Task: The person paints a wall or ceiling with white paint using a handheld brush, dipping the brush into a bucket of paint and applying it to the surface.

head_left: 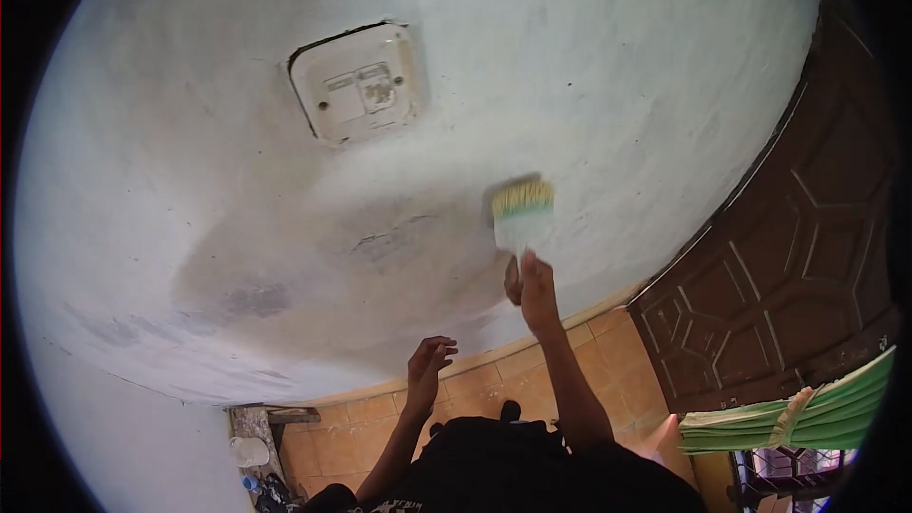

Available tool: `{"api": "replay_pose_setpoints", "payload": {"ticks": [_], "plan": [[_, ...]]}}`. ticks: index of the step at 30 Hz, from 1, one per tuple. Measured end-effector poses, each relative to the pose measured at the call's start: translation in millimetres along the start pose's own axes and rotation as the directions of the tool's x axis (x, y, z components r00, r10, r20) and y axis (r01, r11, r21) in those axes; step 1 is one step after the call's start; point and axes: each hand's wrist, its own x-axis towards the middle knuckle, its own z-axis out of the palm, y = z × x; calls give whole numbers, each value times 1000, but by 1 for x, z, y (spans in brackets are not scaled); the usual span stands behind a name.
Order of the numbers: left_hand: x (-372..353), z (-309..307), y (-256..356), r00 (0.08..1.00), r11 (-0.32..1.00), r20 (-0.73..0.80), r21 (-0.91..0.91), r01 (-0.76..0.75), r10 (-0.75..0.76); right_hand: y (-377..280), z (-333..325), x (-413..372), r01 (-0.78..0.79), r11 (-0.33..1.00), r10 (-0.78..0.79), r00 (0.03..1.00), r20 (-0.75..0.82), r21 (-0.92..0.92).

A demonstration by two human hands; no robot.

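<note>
A wide paint brush (523,213) with yellowish bristles and a pale, white-smeared body is raised against the wall (608,123), bristles upward. My right hand (537,293) is closed around its handle. Lower and to the left, my left hand (429,367) hangs in front of the wall's foot, fingers loosely bent with nothing visible in them. White paint covers much of the wall, while a greyish-brown patch (313,256) shows left of the brush. Above that patch is a paint-smeared switch plate (359,85) with dark gaps along its edge.
To the right stands a dark brown panelled door (760,266), with a green curtain (788,418) below it. A low wooden bench (258,426) at the lower left bears a white container (249,452). Orange floor tiles (370,408) run along the wall's foot.
</note>
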Motion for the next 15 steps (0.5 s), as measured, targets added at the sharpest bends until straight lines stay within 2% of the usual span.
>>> {"api": "replay_pose_setpoints", "payload": {"ticks": [2, 5, 6, 7, 9, 12, 14, 15], "plan": [[5, 11, 3, 1000, 1000, 0, 8, -27, 27, -9, -3, 15, -66, 996, 66, 998, 4, 62], [10, 24, 4, 998, 999, -45, 28, -37, 38, 84, -38, -2, -24, 984, 32, 999, 43, -177], [12, 27, 2, 997, 999, -66, 15, -40, 41, 115, -51, -18, -106, 972, 123, 990, 72, -209], [11, 29, -1, 995, 999, -89, 2, -42, 42, 146, -62, -38, -243, 959, 254, 965, 65, -148], [4, 33, -7, 991, 1000, -131, -3, -30, 29, 156, -62, -74, -383, 923, 384, 923, 23, -18], [2, 35, -11, 986, 1000, -163, 17, -22, 24, 118, -66, -72, -346, 938, 340, 929, 150, 18], [-1, 35, -15, 984, 1000, -176, 10, -15, 17, 61, -51, -38, -164, 982, 176, 972, 155, -89], [0, 38, -14, 985, 1000, -170, 13, -21, 23, 46, -49, -18, -124, 987, 140, 976, 164, -105]]}}
